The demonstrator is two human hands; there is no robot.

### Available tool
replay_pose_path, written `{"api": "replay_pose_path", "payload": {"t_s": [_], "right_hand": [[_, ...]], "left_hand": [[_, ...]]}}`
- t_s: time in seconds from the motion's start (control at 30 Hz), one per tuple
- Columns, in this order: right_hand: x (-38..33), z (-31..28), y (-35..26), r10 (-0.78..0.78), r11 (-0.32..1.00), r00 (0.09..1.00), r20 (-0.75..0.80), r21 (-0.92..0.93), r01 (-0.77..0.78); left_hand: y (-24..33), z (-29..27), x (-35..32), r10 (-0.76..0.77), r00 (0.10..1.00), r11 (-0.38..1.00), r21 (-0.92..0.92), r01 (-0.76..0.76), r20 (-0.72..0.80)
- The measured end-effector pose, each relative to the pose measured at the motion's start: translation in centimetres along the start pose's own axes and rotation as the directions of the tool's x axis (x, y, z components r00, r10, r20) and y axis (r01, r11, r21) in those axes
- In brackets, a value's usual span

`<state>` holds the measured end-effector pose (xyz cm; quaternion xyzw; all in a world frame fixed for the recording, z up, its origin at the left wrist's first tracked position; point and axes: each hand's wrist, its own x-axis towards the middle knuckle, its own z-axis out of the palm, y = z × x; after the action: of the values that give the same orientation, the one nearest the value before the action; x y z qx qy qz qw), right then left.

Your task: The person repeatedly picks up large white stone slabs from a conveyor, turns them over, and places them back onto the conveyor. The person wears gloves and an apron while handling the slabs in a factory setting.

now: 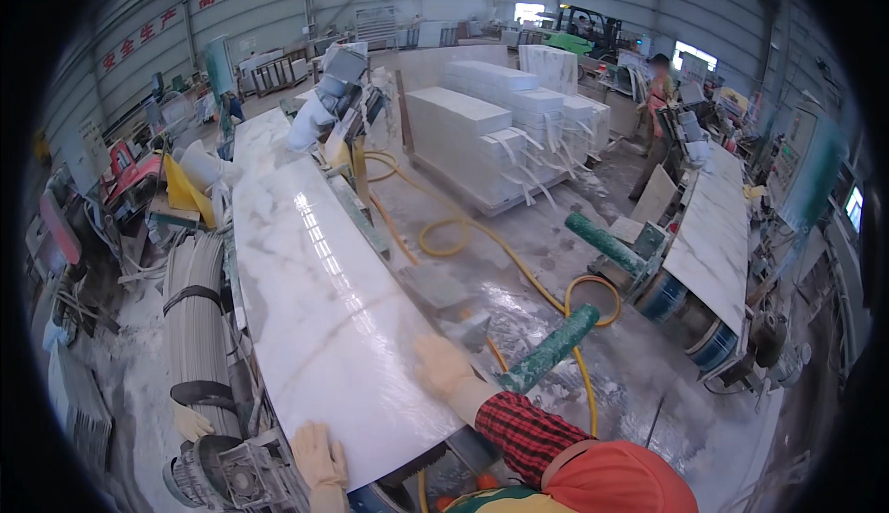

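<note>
White marble slab [315, 309] lies flat on machine bed, running from near to far left. Both gloved hands flat on near end — left hand [319, 455] at near edge, right hand [441, 365] at right edge, fingers spread, gripping nothing. Surface already glossy; slab seemingly mid-handling, not yet off the line.

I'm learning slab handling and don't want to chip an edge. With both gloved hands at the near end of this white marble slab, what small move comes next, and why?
Probably a slow, even push straight along the bed. The left hand and right hand both rest flat on the near end of the long white veined marble slab, neither gripping. A grey block sits close by the slab's right edge, so keeping it straight looks wise.
</note>
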<state>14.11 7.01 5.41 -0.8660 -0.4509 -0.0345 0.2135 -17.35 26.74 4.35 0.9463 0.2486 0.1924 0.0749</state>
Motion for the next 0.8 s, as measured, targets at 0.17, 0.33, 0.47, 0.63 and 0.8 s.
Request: {"api": "replay_pose_path", "payload": {"t_s": [0.17, 0.33, 0.47, 0.63, 0.8], "right_hand": [[-5.0, -0.4, 0.0, -0.11, 0.993, 0.984, -0.139, 0.02, 0.114], [-10.4, -3.4, 0.1, -0.152, 0.988, 0.977, -0.148, 0.005, 0.154], [-13.6, -3.8, 0.2, -0.096, 0.995, 0.993, -0.075, 0.004, 0.097], [-15.8, -3.5, 0.4, -0.066, 0.998, 0.997, -0.049, -0.027, 0.065], [-16.7, -4.2, 0.7, -0.122, 0.992, 0.988, -0.096, -0.027, 0.12]], "left_hand": [[0.4, -0.2, -0.6, -0.079, 0.996, 0.994, 0.079, 0.075, 0.044], [1.2, -0.5, -0.8, -0.144, 0.985, 0.98, 0.154, 0.128, 0.099], [1.2, -0.4, -1.2, -0.152, 0.985, 0.979, 0.152, 0.138, 0.084], [1.0, -0.1, -1.8, -0.139, 0.989, 0.98, 0.149, 0.13, 0.052], [0.7, 0.1, -2.1, -0.076, 0.997, 0.987, 0.141, 0.078, -0.025]]}}
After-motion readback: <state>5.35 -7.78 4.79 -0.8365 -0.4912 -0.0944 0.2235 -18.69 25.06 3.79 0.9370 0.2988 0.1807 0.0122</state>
